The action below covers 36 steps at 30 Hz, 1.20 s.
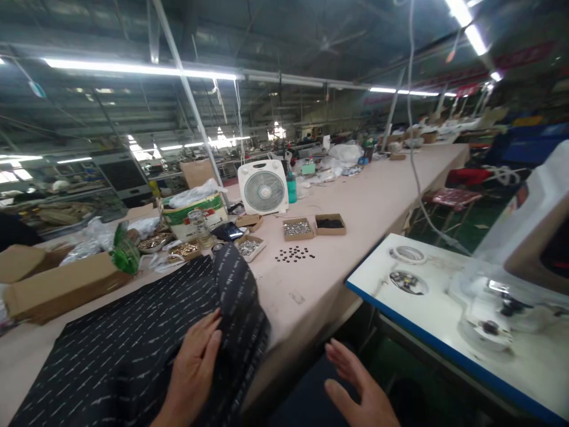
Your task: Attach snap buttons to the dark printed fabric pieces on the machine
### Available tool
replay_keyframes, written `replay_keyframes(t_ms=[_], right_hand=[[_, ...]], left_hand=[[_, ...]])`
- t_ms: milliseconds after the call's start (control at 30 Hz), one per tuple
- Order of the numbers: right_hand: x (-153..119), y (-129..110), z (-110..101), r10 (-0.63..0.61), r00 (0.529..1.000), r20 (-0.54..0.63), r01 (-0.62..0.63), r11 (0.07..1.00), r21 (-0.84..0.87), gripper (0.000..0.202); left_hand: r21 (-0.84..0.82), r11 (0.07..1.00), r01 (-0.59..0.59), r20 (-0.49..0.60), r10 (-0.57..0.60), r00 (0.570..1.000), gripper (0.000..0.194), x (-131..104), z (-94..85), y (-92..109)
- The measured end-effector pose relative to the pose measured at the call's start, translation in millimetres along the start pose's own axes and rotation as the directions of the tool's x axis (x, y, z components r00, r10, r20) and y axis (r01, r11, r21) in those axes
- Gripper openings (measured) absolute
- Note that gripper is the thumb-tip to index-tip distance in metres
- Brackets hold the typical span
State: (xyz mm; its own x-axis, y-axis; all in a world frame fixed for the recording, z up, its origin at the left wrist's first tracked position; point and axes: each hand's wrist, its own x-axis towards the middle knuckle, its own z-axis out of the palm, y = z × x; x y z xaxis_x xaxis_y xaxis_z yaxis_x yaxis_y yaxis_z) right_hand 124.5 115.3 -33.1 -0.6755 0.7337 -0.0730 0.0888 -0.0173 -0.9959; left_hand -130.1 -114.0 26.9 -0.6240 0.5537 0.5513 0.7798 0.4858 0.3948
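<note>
- Left hand (193, 367) lies flat on the dark patterned fabric (128, 356), fingers straight and close together, fingertips at the raised fold of the cloth.
- Right hand (360, 388) hangs open beyond the fabric's right edge, fingers loosely spread, touching nothing, off the pink table (364, 201).
- Fabric covers the table's near end, its fold standing just past the left hand.
- Beyond the fabric lie scattered black buttons (294, 254), two small cardboard boxes (313, 227) and a white fan (263, 187).
</note>
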Motion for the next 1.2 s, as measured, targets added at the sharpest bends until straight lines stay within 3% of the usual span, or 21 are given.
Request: replay_keyframes(t_ms=[33, 100, 200, 267, 367, 433, 567, 667, 700, 767, 833, 900, 967, 1000, 1100, 1200], right_hand=[[6, -18, 17, -0.068, 0.996, 0.054, 0.068, 0.998, 0.006, 0.077], [15, -45, 42, -0.150, 0.980, 0.132, 0.147, 0.989, 0.031, 0.083], [19, -58, 50, -0.121, 0.989, 0.084, 0.123, 0.992, -0.018, 0.069], [16, -52, 39, -0.094, 0.995, 0.033, 0.095, 0.995, -0.031, 0.049], [6, -39, 12, -0.078, 0.996, 0.043, 0.079, 0.997, -0.011, 0.033], [0, -38, -5, -0.080, 0.995, 0.054, 0.082, 0.996, -0.027, 0.029], [-9, -50, -28, -0.092, 0.995, 0.042, 0.098, 0.981, -0.169, 0.026], [-15, -53, -45, -0.091, 0.996, 0.006, 0.089, 0.958, -0.271, 0.031], [-17, -52, -52, -0.077, 0.997, -0.027, 0.065, 0.949, -0.308, 0.034], [-20, -47, -63, -0.066, 0.988, -0.137, 0.005, 0.916, -0.401, 0.036], [-24, -46, -70, -0.164, 0.948, -0.274, -0.006, 0.849, -0.529, 0.034], [-26, -54, -69, -0.366, 0.876, -0.313, 0.061, 0.729, -0.682, 0.049], [-24, -69, -62, -0.509, 0.840, -0.186, 0.172, 0.576, -0.799, 0.073], [-21, -77, -57, -0.519, 0.850, -0.087, 0.232, 0.518, -0.824, 0.081], [-8, -89, -44, -0.341, 0.928, 0.152, 0.315, 0.496, -0.809, 0.085], [1, -78, -38, -0.077, 0.966, 0.248, 0.244, 0.588, -0.771, 0.038]], left_hand=[[0.012, 0.990, -0.139, 0.057, 0.138, 0.989, 0.032, -9, 9.0, 21], [0.014, 0.917, -0.398, 0.167, 0.390, 0.905, 0.034, -25, 24.9, 57], [-0.093, 0.808, -0.582, 0.309, 0.579, 0.754, 0.040, -33, 35.1, 88], [-0.169, 0.810, -0.561, 0.318, 0.584, 0.747, 0.040, -23, 33.9, 93], [-0.210, 0.858, -0.469, 0.301, 0.513, 0.804, 0.044, 13, 34.6, 91], [-0.217, 0.845, -0.488, 0.343, 0.535, 0.772, 0.064, 46, 44.0, 92], [-0.383, 0.725, -0.573, 0.450, 0.688, 0.569, 0.109, 102, 77.5, 114], [-0.448, 0.701, -0.555, 0.594, 0.697, 0.402, 0.111, 124, 97.4, 141], [-0.437, 0.722, -0.536, 0.663, 0.661, 0.351, 0.103, 127, 101.5, 149], [-0.388, 0.776, -0.497, 0.784, 0.561, 0.264, 0.067, 127, 107.0, 160], [-0.347, 0.810, -0.473, 0.849, 0.485, 0.209, 0.029, 121, 109.9, 167], [-0.351, 0.817, -0.458, 0.855, 0.479, 0.198, 0.024, 113, 110.8, 172], [-0.389, 0.818, -0.425, 0.830, 0.511, 0.225, 0.025, 107, 108.8, 177], [-0.419, 0.817, -0.396, 0.810, 0.533, 0.243, 0.025, 106, 106.7, 179], [-0.496, 0.806, -0.324, 0.767, 0.581, 0.271, 0.025, 106, 95.9, 185], [-0.439, 0.826, -0.353, 0.814, 0.532, 0.234, 0.023, 103, 83.9, 183]])
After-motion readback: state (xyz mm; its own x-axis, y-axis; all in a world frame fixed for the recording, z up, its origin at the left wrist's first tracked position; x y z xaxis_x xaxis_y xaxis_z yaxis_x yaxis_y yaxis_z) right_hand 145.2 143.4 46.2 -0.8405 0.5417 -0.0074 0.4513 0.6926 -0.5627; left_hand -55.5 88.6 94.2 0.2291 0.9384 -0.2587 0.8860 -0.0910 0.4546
